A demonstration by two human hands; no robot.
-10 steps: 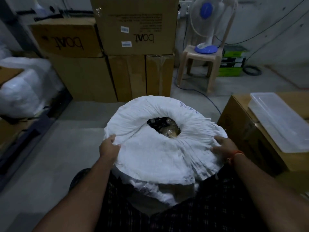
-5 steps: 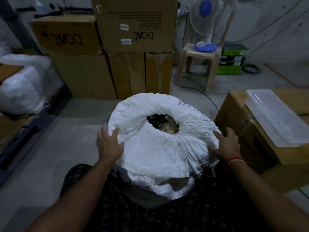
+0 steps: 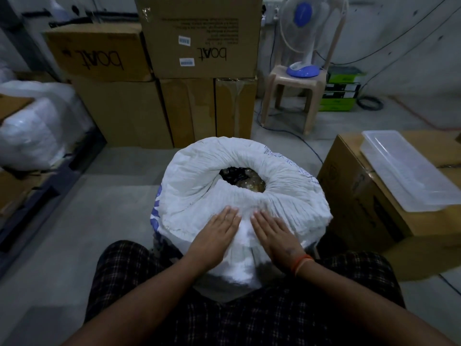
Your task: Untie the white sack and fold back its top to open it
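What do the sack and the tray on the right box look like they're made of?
Sack: likely woven plastic fabric, matte white; it crumples into fine pleats around the opening and bears blue print. Tray: translucent plastic, smooth and slightly glossy; the box shows faintly through it. Box: brown cardboard, matte.

Sack contents (image 3: 243,179) too dark to identify; cardboard box (image 3: 369,196) cut off

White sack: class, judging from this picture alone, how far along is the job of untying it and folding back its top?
Done: the sack is untied, its mouth open onto dark contents. In hand: the left hand and right hand lie flat on the near fold, fingers open, no grip. Left: the mouth is small, with cloth bunched around it, so it probably needs folding back further.
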